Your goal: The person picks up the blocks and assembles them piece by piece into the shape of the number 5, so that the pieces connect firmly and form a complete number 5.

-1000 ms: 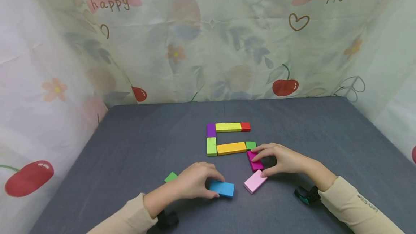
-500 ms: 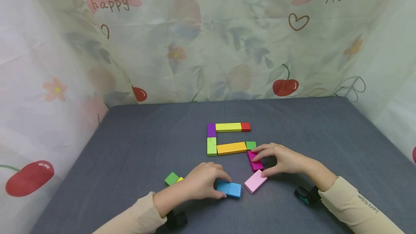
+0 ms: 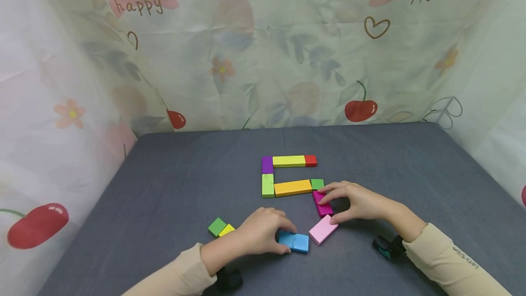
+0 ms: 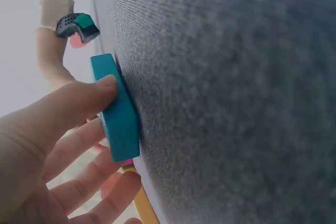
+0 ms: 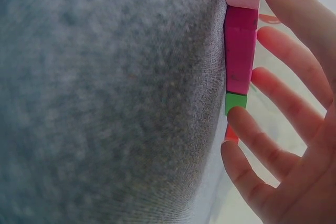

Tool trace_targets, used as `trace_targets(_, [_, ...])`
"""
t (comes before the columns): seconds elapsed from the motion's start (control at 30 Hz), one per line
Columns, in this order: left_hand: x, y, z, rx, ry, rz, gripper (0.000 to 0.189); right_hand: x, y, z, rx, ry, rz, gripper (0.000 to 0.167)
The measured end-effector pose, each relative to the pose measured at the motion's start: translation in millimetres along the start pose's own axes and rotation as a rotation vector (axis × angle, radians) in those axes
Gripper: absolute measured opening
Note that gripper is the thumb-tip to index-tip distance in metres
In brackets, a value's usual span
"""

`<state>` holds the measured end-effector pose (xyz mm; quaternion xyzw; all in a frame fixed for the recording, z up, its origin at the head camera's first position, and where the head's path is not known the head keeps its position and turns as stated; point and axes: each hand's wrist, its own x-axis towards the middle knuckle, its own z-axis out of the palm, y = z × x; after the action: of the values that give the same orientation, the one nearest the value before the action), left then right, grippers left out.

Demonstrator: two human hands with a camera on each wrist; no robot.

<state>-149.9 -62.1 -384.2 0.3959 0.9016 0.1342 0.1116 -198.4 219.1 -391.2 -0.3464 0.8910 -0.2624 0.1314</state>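
Note:
My left hand (image 3: 263, 231) pinches a blue rectangular block (image 3: 299, 243) between thumb and fingers, low over the cloth. In the left wrist view the thumb lies on one side of that block (image 4: 122, 124) and fingers are behind it. The blue block's right end is close beside a pink block (image 3: 323, 229), which lies at a slant. My right hand (image 3: 355, 201) has its fingers spread, fingertips touching a magenta block (image 3: 322, 204) and the thumb at the pink block's corner. In the right wrist view, the pink, magenta and green (image 5: 236, 103) blocks stand end to end.
Further back, purple (image 3: 267, 165), yellow (image 3: 289, 161), red (image 3: 310, 161), lime (image 3: 268, 185), orange (image 3: 293, 188) and green (image 3: 317, 184) blocks join in a bent line. A green block (image 3: 217, 226) and a yellow block (image 3: 227, 230) lie by the left forearm. Grey cloth (image 3: 185, 172) covers the table.
My left hand has slid right with the blue block, bringing it up beside the pink one. The yellow block by the left forearm has come into view. The right hand stays put.

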Motion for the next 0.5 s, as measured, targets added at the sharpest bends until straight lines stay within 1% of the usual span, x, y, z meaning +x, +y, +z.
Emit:
trace_targets(0.2, [2.0,1.7,-0.5,0.004,-0.008,-0.013,0.033,0.3,0.7,-0.5,0.001,-0.005,0.003,0.041])
trace_targets(0.5, [5.3,4.2,-1.0,0.011,-0.01,-0.014,0.034,0.9,1.5,-0.9,-0.001,-0.011,0.014,0.042])
